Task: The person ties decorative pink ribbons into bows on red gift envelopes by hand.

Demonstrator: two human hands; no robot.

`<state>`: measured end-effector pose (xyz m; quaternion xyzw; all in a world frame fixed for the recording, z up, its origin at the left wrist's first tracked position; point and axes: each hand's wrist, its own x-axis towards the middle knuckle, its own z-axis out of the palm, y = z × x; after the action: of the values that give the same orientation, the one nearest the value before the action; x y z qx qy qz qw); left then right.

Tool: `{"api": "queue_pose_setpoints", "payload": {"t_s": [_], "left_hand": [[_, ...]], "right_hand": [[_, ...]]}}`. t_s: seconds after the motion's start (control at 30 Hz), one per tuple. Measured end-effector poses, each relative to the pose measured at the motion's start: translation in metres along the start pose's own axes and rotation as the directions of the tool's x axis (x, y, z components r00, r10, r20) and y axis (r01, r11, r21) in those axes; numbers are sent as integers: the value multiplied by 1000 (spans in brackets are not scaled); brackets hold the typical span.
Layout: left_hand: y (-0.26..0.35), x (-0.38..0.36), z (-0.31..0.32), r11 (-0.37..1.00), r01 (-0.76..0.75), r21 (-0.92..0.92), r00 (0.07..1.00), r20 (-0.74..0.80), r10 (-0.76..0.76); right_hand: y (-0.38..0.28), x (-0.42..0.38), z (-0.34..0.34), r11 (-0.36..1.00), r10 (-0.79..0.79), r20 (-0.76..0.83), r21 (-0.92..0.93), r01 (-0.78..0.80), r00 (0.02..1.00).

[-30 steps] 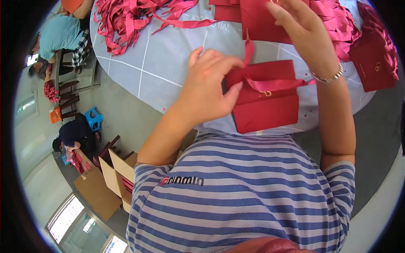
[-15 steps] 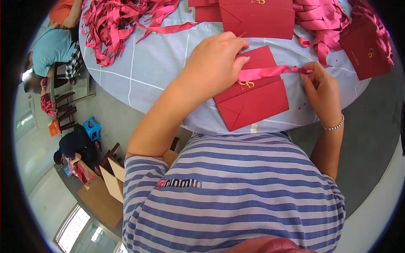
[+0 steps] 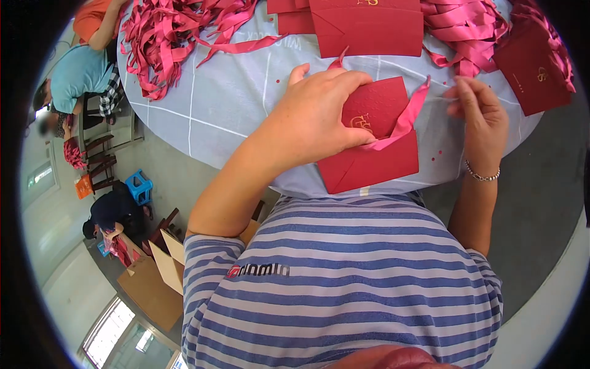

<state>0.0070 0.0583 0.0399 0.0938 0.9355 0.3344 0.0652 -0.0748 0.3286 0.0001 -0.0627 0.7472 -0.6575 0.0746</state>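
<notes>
A small red paper bag (image 3: pixel 370 161) with gold lettering lies flat on the cloth-covered table in front of me. My left hand (image 3: pixel 324 114) grips its left side, the thumb pressing a pink ribbon (image 3: pixel 402 126) against it. One ribbon end pokes up above my left fingers; the other stands free, slanting up past the bag's right edge. To the right, my right hand (image 3: pixel 481 117) is raised apart from the ribbon, fingers loosely curled and slightly apart, with nothing visible in them.
Ribbon heaps lie at the far left (image 3: pixel 163 46) and far right (image 3: pixel 470 34). Between them is a stack of red bags (image 3: pixel 369 31); another red bag (image 3: pixel 531 77) lies at the right edge. Left on the floor are a cardboard box (image 3: pixel 150 292), a blue stool (image 3: pixel 140 186) and several people.
My right hand has let go of the ribbon end and lifted away to the right. The ribbon now bends upward. My left thumb has moved down onto the ribbon at the bag.
</notes>
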Motion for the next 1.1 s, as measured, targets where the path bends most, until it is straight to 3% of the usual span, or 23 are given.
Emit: {"api": "queue_pose_setpoints", "payload": {"t_s": [0.1, 0.17, 0.23, 0.27, 0.33, 0.47, 0.53, 0.57, 0.63, 0.67, 0.73, 0.77, 0.83, 0.9, 0.97, 1.1], "left_hand": [[2, 0, -2, 999, 32, 10, 999, 43, -32], [0, -2, 2, 1000, -9, 26, 1000, -2, 9], [2, -1, 2, 1000, -9, 18, 1000, 13, 8], [3, 0, 1, 1000, -1, 11, 1000, 27, 1], [3, -2, 3, 999, -27, 25, 1000, 0, 27], [9, -2, -2, 1000, 4, 25, 999, 41, -5], [6, -3, 0, 999, 3, 40, 1000, 8, -3], [4, -4, 2, 998, -2, 59, 1000, -20, 4], [0, -6, 7, 998, -19, 61, 998, -57, 23], [-1, -5, 9, 997, -42, 67, 995, -93, 48], [-1, -4, 10, 997, -44, 58, 994, -96, 49], [-1, -3, 11, 998, -44, 55, 994, -100, 50], [1, -2, 10, 998, -40, 56, 994, -101, 45], [2, -2, 9, 998, -33, 58, 994, -99, 39], [2, -1, 10, 999, -19, 39, 990, -139, 24], [4, 1, 13, 998, -20, 63, 986, -162, 30]], "right_hand": [[-11, -7, 7, 973, 178, 168, -176, -148, 970], [-14, -10, 16, 963, 181, 176, -230, -138, 968], [-22, -10, 21, 861, 206, 106, -491, -129, 973], [-20, -10, 22, 861, 204, 101, -493, -129, 974], [-9, -7, 28, 850, 37, 8, -526, -28, 999], [1, -8, 32, 873, 16, 85, -487, 27, 996], [1, -10, 35, 931, -140, -1, -341, 131, 990], [1, -10, 37, 931, -137, 6, -342, 131, 991], [2, -11, 39, 966, -259, 3, -17, 259, 966], [-2, -12, 41, 966, -257, 4, -21, 257, 966], [-13, -19, 42, 971, -83, 167, 236, 42, 982], [-17, -20, 40, 971, -81, 168, 234, 40, 982], [-22, -20, 36, 973, 85, 417, 161, -165, 905], [-16, -24, 37, 990, 58, 418, 92, -106, 907], [-19, -28, 42, 1000, 18, 313, -24, -11, 949], [-25, -32, 54, 997, -28, 132, -66, 37, 991]]}}
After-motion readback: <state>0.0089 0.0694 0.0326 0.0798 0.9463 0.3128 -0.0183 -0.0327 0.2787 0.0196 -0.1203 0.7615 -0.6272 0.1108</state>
